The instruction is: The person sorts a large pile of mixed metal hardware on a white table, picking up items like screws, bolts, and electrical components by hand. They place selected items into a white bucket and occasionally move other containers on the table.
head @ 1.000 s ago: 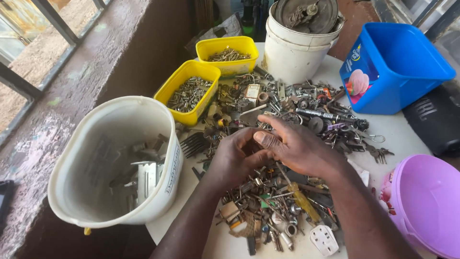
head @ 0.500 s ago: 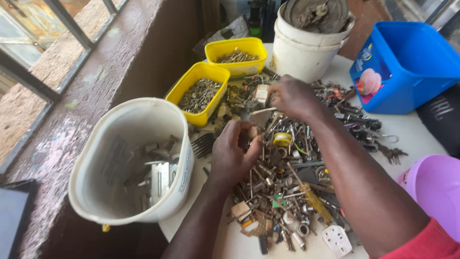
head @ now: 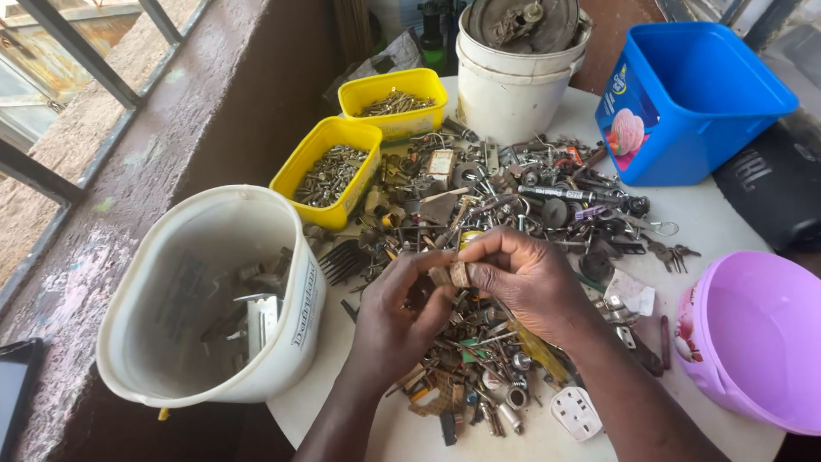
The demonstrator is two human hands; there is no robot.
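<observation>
My left hand (head: 400, 318) and my right hand (head: 523, 277) meet over a heap of mixed metal scrap (head: 505, 222) on a white table (head: 727, 222). Both pinch one small brownish metal piece (head: 458, 274) between their fingertips, just above the heap. The heap holds screws, bolts, keys, washers and small fittings. A black comb-like part (head: 342, 259) lies left of my left hand. A white socket plate (head: 575, 412) lies near the table's front edge, below my right forearm.
A large white bucket (head: 291, 342) with several metal brackets inside stands at the left. Two yellow tubs (head: 321, 145) (head: 389, 85) of screws sit behind it. Further back are a white pail (head: 509, 94), a blue tub (head: 693, 103), and a lilac bowl (head: 753, 334) at right.
My right hand has come back from the far side of the heap to meet my left hand. Both hands now hold a small piece together.
</observation>
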